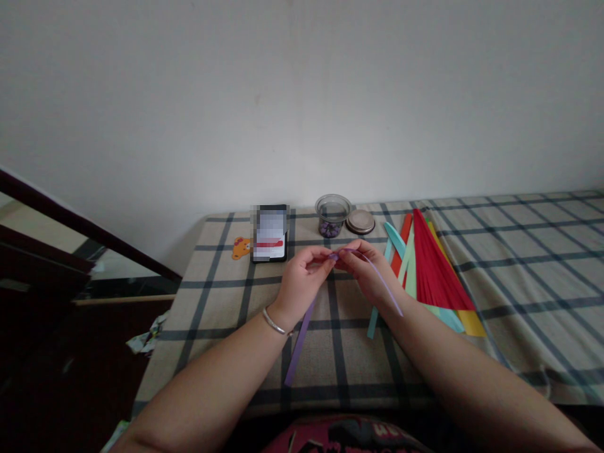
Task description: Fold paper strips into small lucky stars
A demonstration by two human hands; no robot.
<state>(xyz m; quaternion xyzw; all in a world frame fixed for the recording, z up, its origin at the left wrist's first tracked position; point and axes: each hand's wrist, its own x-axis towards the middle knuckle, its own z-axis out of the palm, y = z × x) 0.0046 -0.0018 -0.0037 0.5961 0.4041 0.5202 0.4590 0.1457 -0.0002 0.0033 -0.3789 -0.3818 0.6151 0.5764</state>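
Note:
Between my fingertips I pinch a narrow purple paper strip [300,345]. One end hangs down past my left wrist toward the table's near side, and the other arcs over my right hand. My left hand [306,277], with a silver bangle at the wrist, is closed on the strip. My right hand [364,267] is closed on it too, close beside the left. The fold or loop between the fingertips is too small to make out. Just beyond my hands stands a clear plastic cup [333,214] with small purple pieces in it.
A round lid [361,221] lies right of the cup. A phone [270,236] leans at the back left beside a bear-shaped cutout [241,248]. Fanned red paper strips [436,270] lie at right with blue, green, orange and yellow ones. A checked cloth [226,371] covers the table against the wall.

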